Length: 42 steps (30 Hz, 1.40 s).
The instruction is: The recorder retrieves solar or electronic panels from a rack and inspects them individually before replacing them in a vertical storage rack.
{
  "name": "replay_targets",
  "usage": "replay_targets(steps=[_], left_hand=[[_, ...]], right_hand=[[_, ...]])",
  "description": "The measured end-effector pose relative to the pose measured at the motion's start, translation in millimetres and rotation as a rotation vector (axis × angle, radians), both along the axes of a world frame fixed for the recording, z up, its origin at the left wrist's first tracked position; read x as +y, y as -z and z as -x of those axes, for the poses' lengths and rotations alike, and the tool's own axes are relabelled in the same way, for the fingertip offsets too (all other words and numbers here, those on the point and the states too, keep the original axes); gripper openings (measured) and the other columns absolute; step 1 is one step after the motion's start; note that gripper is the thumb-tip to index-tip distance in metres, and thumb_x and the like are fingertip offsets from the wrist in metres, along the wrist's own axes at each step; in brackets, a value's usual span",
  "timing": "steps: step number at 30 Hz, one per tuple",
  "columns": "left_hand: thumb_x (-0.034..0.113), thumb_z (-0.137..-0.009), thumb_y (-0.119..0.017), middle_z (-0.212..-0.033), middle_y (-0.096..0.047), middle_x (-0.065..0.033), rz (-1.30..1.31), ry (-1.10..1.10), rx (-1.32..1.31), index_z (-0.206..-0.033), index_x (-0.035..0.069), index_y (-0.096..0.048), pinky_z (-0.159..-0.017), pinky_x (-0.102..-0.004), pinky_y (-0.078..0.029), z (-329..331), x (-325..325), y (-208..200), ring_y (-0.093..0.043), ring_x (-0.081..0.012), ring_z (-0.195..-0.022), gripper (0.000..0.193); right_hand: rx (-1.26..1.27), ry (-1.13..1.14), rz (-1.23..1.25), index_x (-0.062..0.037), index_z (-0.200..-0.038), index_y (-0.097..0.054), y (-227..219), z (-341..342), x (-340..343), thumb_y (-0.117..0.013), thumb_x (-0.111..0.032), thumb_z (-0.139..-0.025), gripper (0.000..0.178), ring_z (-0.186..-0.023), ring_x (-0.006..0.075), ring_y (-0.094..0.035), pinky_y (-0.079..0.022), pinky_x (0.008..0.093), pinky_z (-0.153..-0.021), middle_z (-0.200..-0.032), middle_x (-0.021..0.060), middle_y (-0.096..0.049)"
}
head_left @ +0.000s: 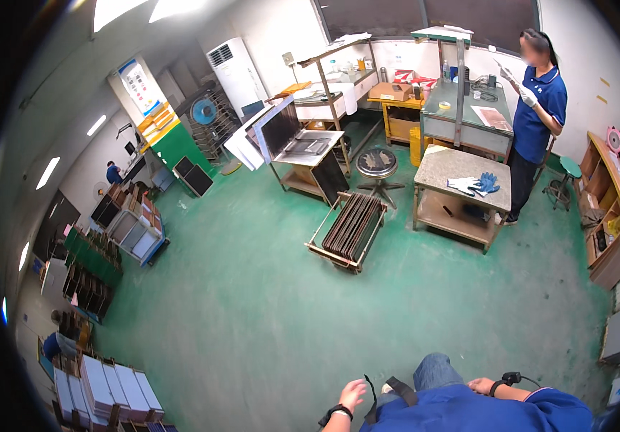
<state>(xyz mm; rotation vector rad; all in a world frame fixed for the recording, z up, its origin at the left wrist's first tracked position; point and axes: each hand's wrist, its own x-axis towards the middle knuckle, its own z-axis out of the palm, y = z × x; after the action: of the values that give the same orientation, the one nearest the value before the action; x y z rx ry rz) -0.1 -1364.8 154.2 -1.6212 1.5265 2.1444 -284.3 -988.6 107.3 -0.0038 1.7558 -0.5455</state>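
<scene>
My left hand (353, 394) hangs low at the front of my body, with its fingers apart and loosely bent. A black strap (370, 397) dangles just to its right, and I see nothing held in the hand. At my right side, my right hand (480, 386) is against my blue shirt (461, 409); its fingers are too small and partly hidden to read. Each wrist wears a black band. My jeans leg (437, 370) shows between the hands.
Ahead stand a rack of dark panels (353, 229), a round stool (377, 164) and a low table (461, 169) bearing gloves (486, 185). A gloved person (538, 108) stands by a green-topped desk (443, 101). Stacked boards (105, 385) are lower left; a wooden cabinet (616, 209) is right.
</scene>
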Motion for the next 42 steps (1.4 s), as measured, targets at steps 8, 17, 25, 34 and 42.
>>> replay_targets(steps=[8, 17, 25, 34, 42], left_hand=[[0.037, -0.095, -0.043, -0.112, -0.063, -0.0094, -0.084, 1.006, 0.048, -0.115, 0.002, -0.059, -0.094, -0.0342, -0.041, 201, -86, -2, -0.057, -0.0201, -0.103, 0.043], [0.042, -0.089, -0.052, -0.093, -0.067, -0.0121, 0.263, 0.85, 0.099, -0.1, 0.011, -0.063, -0.079, -0.0361, -0.048, 403, -184, -18, -0.064, -0.0282, -0.089, 0.035], [0.045, -0.087, -0.05, -0.089, -0.068, -0.0102, 0.309, 0.684, -0.037, -0.091, 0.016, -0.068, -0.079, -0.0389, -0.048, 552, -299, -23, -0.063, -0.0301, -0.088, 0.034], [0.037, -0.089, -0.052, -0.089, -0.068, -0.0064, 0.123, 0.416, 0.085, -0.091, 0.008, -0.068, -0.081, -0.0313, -0.047, 630, -423, 0, -0.063, -0.0188, -0.086, 0.033], [0.025, -0.095, -0.047, -0.088, -0.064, -0.0047, 0.004, -0.098, 0.374, -0.094, 0.001, -0.064, -0.078, -0.0276, -0.046, 629, -432, 40, -0.058, -0.0142, -0.08, 0.03]], right_hand=[[0.038, 0.1, 0.287, -0.0011, -0.128, -0.047, 30, 139, -156, -0.04, -0.031, -0.098, 0.043, -0.111, 0.0217, -0.053, -0.042, 0.0318, -0.094, -0.12, 0.0103, -0.057], [0.064, -0.168, 0.157, -0.0047, -0.133, -0.044, -51, 409, -354, -0.047, -0.024, -0.096, 0.042, -0.103, 0.0193, -0.058, -0.052, 0.0347, -0.079, -0.121, 0.0121, -0.056], [0.223, -0.221, 0.36, -0.0045, -0.129, -0.048, -69, 580, -527, -0.044, -0.015, -0.096, 0.035, -0.092, 0.0184, -0.062, -0.053, 0.0318, -0.072, -0.114, 0.0111, -0.06], [0.228, -0.181, 0.295, -0.0051, -0.124, -0.053, -82, 665, -651, -0.044, -0.011, -0.095, 0.031, -0.082, 0.0132, -0.062, -0.053, 0.0271, -0.066, -0.103, 0.0084, -0.063], [0.426, -0.541, 0.37, 0.0, -0.113, -0.06, -98, 698, -753, -0.045, -0.006, -0.092, 0.027, -0.076, 0.0111, -0.061, -0.051, 0.0258, -0.068, -0.092, 0.0068, -0.065]])
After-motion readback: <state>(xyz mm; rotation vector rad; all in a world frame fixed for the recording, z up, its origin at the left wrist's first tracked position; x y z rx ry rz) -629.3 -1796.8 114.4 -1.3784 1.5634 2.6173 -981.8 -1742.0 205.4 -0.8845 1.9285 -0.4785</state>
